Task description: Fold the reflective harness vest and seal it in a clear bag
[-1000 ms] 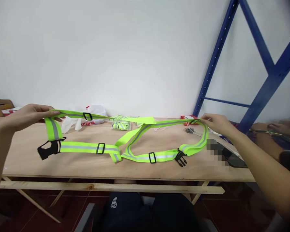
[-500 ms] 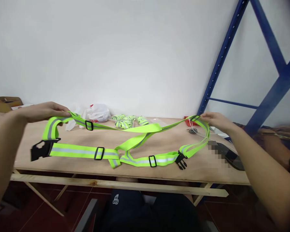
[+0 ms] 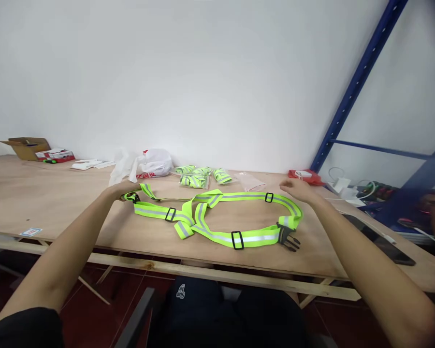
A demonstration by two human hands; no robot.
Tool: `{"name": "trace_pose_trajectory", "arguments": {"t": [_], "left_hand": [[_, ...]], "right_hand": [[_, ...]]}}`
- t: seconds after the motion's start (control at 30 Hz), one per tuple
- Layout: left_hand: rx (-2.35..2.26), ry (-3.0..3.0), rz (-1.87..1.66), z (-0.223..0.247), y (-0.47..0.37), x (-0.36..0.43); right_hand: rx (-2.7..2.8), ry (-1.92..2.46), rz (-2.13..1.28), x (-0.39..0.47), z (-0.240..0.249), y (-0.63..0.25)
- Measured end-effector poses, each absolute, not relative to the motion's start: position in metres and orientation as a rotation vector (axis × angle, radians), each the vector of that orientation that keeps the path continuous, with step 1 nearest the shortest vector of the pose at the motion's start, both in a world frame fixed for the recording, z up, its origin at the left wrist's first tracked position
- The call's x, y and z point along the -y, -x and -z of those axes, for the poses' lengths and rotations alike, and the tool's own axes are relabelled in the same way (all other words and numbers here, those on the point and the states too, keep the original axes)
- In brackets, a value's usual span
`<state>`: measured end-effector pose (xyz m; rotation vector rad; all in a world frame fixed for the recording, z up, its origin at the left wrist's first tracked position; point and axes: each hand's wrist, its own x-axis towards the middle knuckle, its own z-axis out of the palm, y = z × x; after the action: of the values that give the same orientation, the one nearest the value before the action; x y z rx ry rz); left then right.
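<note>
A neon-yellow reflective harness [image 3: 221,237] with grey stripes lies spread in a loop on the wooden table [image 3: 239,217]. Its left end is gripped by my left hand [image 3: 123,189], whose fingers partly hide a black buckle there. Over the table at the right, my right hand [image 3: 297,189] hovers just behind the strap, apart from it, its fingers loosely extended and holding nothing. A black pronged buckle [image 3: 287,237] sits at the harness's right front, below that hand. Black slide adjusters [image 3: 237,240] are threaded along the straps.
Along the wall stand an open cardboard box [image 3: 27,148], a white plastic bag [image 3: 157,163], several bagged reflective straps [image 3: 194,180] and a red packet [image 3: 304,177]. A dark tablet-like device [image 3: 380,240] lies at right. Blue shelving [image 3: 355,92] rises behind; another person's arm shows at the far right.
The harness has come down from being held up between both hands onto the table. My right hand has let go of it. My left hand has moved right, still gripping its end.
</note>
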<state>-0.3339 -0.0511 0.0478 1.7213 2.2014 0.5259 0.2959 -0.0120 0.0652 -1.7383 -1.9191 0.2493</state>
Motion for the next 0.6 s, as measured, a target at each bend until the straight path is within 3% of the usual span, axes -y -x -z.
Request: {"name": "trace_pose_trajectory", "arguments": {"t": [0.13,0.27,0.47,0.6], "left_hand": [[-2.366,-1.897,-0.426,-0.04,0.338,0.049],[-2.129,-2.431,-0.404,-0.042,0.33,0.054],[-1.768,-2.354,-0.265,-0.054,0.303,0.072],[-1.787,-2.041,-0.616,-0.061,0.298,0.076]], "right_hand": [[2.002,1.507,-0.064,0.058,-0.082,-0.27],[2.239,1.143,0.047,0.133,-0.069,-0.231],[2.469,1.095,-0.266,0.188,-0.012,-0.208],[2.436,1.152,-0.55,0.183,-0.001,-0.223]]}}
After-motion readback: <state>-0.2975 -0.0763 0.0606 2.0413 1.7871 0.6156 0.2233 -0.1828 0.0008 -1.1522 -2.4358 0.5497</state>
